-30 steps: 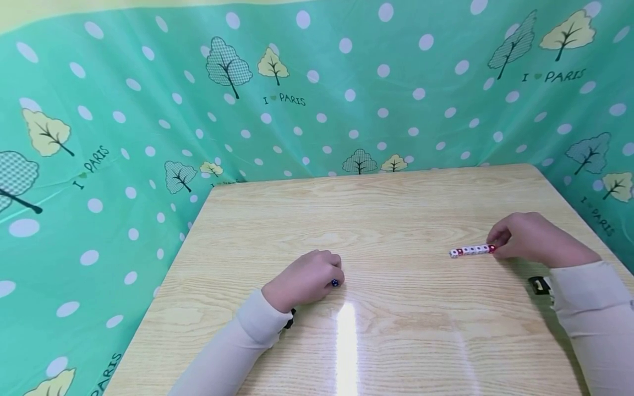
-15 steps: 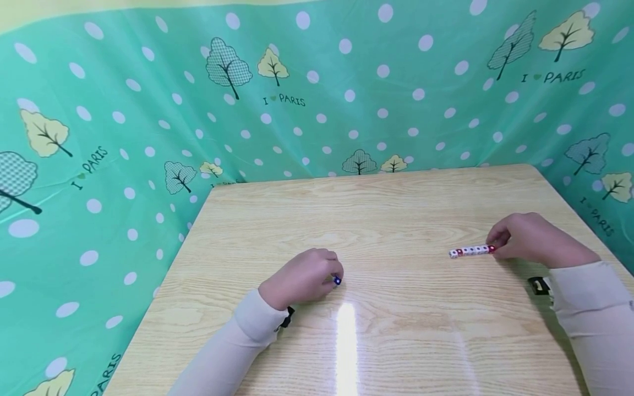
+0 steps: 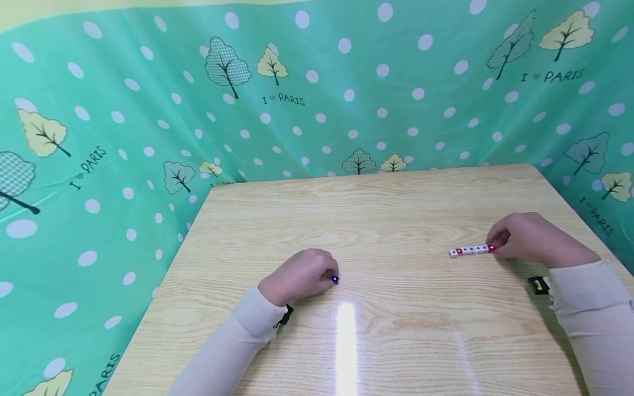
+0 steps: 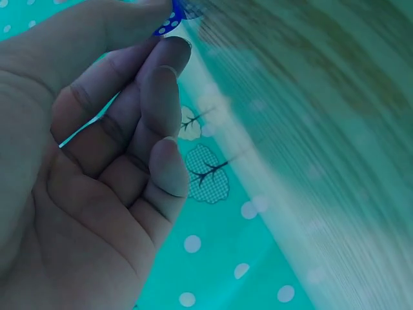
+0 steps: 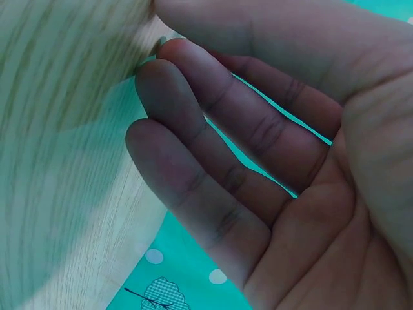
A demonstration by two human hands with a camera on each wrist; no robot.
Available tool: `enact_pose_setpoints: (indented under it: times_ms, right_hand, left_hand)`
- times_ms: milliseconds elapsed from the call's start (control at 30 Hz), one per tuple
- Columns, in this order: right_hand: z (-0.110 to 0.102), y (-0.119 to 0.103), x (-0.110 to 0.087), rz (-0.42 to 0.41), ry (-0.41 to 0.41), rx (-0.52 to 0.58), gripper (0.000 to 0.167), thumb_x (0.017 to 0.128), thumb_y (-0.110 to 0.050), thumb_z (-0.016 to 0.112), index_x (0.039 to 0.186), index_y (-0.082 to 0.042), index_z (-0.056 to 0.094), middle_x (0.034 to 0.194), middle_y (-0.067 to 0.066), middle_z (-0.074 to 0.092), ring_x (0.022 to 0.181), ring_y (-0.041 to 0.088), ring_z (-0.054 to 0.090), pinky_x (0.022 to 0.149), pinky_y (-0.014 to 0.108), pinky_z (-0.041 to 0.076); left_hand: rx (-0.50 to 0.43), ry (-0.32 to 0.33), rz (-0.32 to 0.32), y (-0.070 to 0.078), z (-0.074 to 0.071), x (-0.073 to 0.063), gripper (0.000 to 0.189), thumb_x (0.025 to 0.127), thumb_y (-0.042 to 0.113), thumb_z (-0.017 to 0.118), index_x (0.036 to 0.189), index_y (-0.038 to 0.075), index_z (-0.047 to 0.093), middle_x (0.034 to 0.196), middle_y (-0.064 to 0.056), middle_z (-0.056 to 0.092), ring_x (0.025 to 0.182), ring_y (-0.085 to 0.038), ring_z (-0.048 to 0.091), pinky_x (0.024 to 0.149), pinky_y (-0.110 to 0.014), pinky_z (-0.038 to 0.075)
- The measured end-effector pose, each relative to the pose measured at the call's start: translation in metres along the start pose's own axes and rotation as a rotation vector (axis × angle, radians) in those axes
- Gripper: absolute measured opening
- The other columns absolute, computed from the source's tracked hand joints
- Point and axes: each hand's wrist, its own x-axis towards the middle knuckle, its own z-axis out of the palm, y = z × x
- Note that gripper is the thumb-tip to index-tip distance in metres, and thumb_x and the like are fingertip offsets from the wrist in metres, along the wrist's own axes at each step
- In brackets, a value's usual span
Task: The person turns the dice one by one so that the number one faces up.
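My left hand (image 3: 299, 276) pinches a small blue die (image 3: 335, 280) with white pips between thumb and fingers, just at the tabletop. In the left wrist view the blue die (image 4: 168, 26) shows at the top edge, against the thumb tip. On the right side, a straight row of white and red dice (image 3: 472, 250) lies on the table. My right hand (image 3: 537, 240) holds the red die (image 3: 491, 248) at the row's right end between thumb and fingers. In the right wrist view, the right hand (image 5: 258, 161) hides the dice.
The light wood table (image 3: 386, 214) has its left, back and right edges in view. Green dotted cloth (image 3: 356, 77) hangs behind it and at both sides. A bright light reflection lies in front of the left hand.
My left hand has shifted slightly left with the blue die, which has turned a little between the fingers. The right hand and the row of dice stay where they were.
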Motion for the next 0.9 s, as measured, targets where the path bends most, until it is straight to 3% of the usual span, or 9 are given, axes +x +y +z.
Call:
enact_pose_setpoints:
  times_ms: [267, 467, 700, 900]
  right_hand:
    - [-0.001, 0.004, -0.001, -0.009, 0.002, 0.000, 0.018, 0.078, -0.008, 0.086, 0.095, -0.007, 0.079, 0.084, 0.000, 0.071, 0.077, 0.019, 0.062, 0.067, 0.036, 0.053]
    - [-0.002, 0.007, 0.001, -0.006, -0.007, 0.002, 0.017, 0.078, -0.010, 0.087, 0.094, -0.010, 0.080, 0.085, -0.001, 0.072, 0.077, 0.019, 0.062, 0.068, 0.037, 0.054]
    - [-0.002, 0.009, 0.001, -0.024, -0.001, 0.006, 0.015, 0.078, -0.011, 0.087, 0.092, -0.011, 0.081, 0.085, -0.002, 0.072, 0.077, 0.018, 0.061, 0.067, 0.034, 0.051]
    - [-0.002, 0.012, 0.000, -0.019, 0.010, 0.018, 0.015, 0.078, -0.010, 0.088, 0.091, -0.011, 0.081, 0.087, 0.000, 0.073, 0.078, 0.019, 0.061, 0.068, 0.035, 0.052]
  left_hand:
    - [0.007, -0.010, -0.047, 0.001, 0.001, 0.001, 0.006, 0.089, 0.017, 0.076, 0.090, 0.021, 0.080, 0.089, 0.011, 0.072, 0.080, -0.001, 0.062, 0.076, -0.021, 0.054]
    - [0.003, 0.006, -0.092, 0.008, 0.005, 0.014, 0.010, 0.088, 0.017, 0.076, 0.080, 0.022, 0.078, 0.076, 0.013, 0.069, 0.069, -0.001, 0.055, 0.068, -0.020, 0.049]
    - [-0.024, -0.006, -0.196, 0.028, 0.012, 0.054, 0.007, 0.089, 0.021, 0.078, 0.083, 0.019, 0.081, 0.073, 0.012, 0.069, 0.060, -0.003, 0.052, 0.058, -0.018, 0.046]
    - [-0.013, -0.023, -0.196, 0.048, 0.018, 0.097, 0.017, 0.091, 0.026, 0.078, 0.075, 0.019, 0.078, 0.064, 0.012, 0.063, 0.053, -0.003, 0.047, 0.055, -0.017, 0.042]
